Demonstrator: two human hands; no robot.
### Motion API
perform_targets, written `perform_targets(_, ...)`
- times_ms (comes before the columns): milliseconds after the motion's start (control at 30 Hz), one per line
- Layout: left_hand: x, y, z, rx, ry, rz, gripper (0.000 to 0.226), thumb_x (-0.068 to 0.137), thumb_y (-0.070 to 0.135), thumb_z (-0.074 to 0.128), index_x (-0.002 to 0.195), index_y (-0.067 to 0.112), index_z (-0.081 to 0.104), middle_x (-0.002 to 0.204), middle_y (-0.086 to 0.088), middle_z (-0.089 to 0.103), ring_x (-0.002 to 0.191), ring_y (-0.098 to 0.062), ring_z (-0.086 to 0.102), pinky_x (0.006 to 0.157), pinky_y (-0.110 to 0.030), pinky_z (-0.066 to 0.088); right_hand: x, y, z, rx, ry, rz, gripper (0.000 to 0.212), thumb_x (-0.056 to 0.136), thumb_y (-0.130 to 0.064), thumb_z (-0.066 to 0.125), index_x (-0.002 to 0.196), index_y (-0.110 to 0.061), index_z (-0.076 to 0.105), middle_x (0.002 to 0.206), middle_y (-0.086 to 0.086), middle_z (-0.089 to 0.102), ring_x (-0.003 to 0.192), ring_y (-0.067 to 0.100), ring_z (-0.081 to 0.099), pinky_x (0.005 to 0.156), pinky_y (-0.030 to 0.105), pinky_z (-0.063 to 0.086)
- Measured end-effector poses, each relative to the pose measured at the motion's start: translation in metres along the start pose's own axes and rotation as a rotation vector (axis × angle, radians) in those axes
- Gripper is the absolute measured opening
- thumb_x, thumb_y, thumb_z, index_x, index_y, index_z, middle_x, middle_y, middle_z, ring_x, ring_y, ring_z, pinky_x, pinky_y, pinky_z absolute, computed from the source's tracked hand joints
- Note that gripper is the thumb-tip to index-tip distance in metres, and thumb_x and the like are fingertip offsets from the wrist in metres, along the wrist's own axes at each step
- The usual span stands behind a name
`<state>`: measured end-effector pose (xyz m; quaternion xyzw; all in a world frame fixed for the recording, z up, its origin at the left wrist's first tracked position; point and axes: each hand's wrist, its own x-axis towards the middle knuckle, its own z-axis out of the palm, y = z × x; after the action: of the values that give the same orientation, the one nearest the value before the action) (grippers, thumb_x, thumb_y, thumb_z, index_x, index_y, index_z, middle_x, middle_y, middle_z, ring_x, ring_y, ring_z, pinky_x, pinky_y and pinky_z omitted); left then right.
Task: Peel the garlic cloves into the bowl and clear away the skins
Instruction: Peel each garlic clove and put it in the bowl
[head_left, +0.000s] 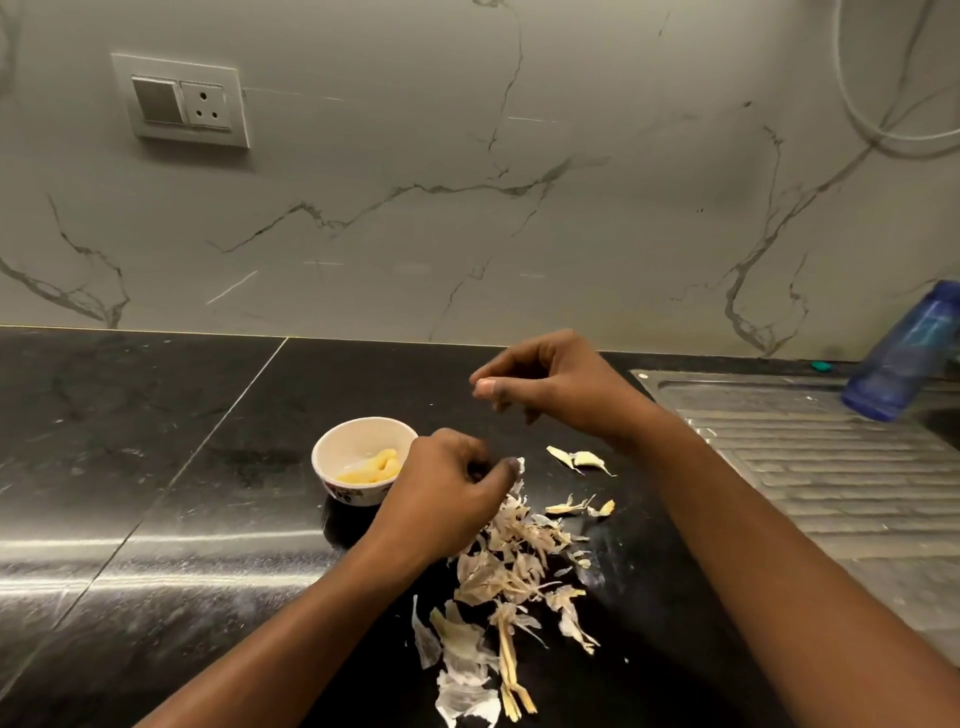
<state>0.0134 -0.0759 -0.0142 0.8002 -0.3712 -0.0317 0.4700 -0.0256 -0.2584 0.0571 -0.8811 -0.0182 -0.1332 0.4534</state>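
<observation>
A small white bowl stands on the black counter and holds several peeled yellow garlic cloves. Just right of the bowl, my left hand is curled round a garlic clove that is mostly hidden; a sliver of white skin shows by the thumb. Higher and further back, my right hand pinches thumb and forefinger on a tiny pale scrap of garlic skin. A pile of papery garlic skins lies under and in front of both hands. One unpeeled clove lies beneath my right wrist.
A steel sink drainboard runs along the right, with a blue bottle at its back. A marble wall with a socket plate rises behind the counter. More skins trail toward the counter's front edge.
</observation>
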Motion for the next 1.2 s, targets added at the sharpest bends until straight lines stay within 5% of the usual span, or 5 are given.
perform_targets(300, -0.001, 0.002, -0.001, -0.047, 0.013, 0.004, 0.008, 0.081, 0.029, 0.090, 0.080, 0.024, 0.084, 0.070, 0.011, 0.076, 0.066, -0.007, 0.072, 0.060, -0.025, 0.060, -0.058, 0.077, -0.066, -0.062, 0.253, 0.102, 0.009, 0.089, -0.015, 0.085, 0.095, -0.020, 0.085, 0.087, 0.001, 0.081, 0.076, 0.010, 0.071, 0.067, 0.031, 0.055)
perform_targets(567, -0.001, -0.002, 0.004, -0.056, -0.017, 0.029, 0.010, 0.080, 0.019, 0.090, 0.081, 0.025, 0.083, 0.069, 0.014, 0.075, 0.059, -0.001, 0.066, 0.056, -0.017, 0.050, -0.058, 0.102, -0.060, -0.349, 0.043, 0.194, 0.022, 0.082, -0.038, 0.091, 0.102, -0.030, 0.085, 0.090, -0.017, 0.080, 0.083, -0.003, 0.072, 0.077, 0.024, 0.056)
perform_targets(833, 0.001, -0.003, 0.004, -0.122, 0.011, 0.042, 0.008, 0.091, 0.018, 0.081, 0.095, 0.023, 0.084, 0.072, 0.005, 0.077, 0.067, -0.022, 0.072, 0.065, -0.040, 0.065, -0.055, 0.104, -0.053, -0.415, 0.007, 0.189, 0.008, 0.091, -0.035, 0.084, 0.098, -0.036, 0.085, 0.091, -0.020, 0.078, 0.086, -0.001, 0.071, 0.084, 0.032, 0.061)
perform_targets(1033, 0.001, -0.003, 0.004, -0.124, 0.012, 0.020, 0.004, 0.091, 0.023, 0.080, 0.093, 0.022, 0.084, 0.071, 0.005, 0.077, 0.067, -0.019, 0.073, 0.064, -0.038, 0.065, -0.056, 0.097, -0.051, -0.327, 0.084, 0.134, 0.012, 0.093, -0.034, 0.082, 0.104, -0.030, 0.084, 0.088, -0.014, 0.080, 0.086, 0.002, 0.075, 0.081, 0.030, 0.062)
perform_targets(1200, 0.000, -0.001, 0.004, -0.165, 0.001, -0.010, 0.011, 0.091, 0.031, 0.079, 0.088, 0.022, 0.084, 0.071, 0.006, 0.077, 0.062, -0.008, 0.068, 0.058, -0.018, 0.052, -0.057, 0.074, -0.038, -0.035, 0.065, 0.035, 0.020, 0.089, -0.019, 0.086, 0.108, -0.018, 0.082, 0.094, -0.001, 0.081, 0.087, 0.020, 0.077, 0.072, 0.033, 0.065)
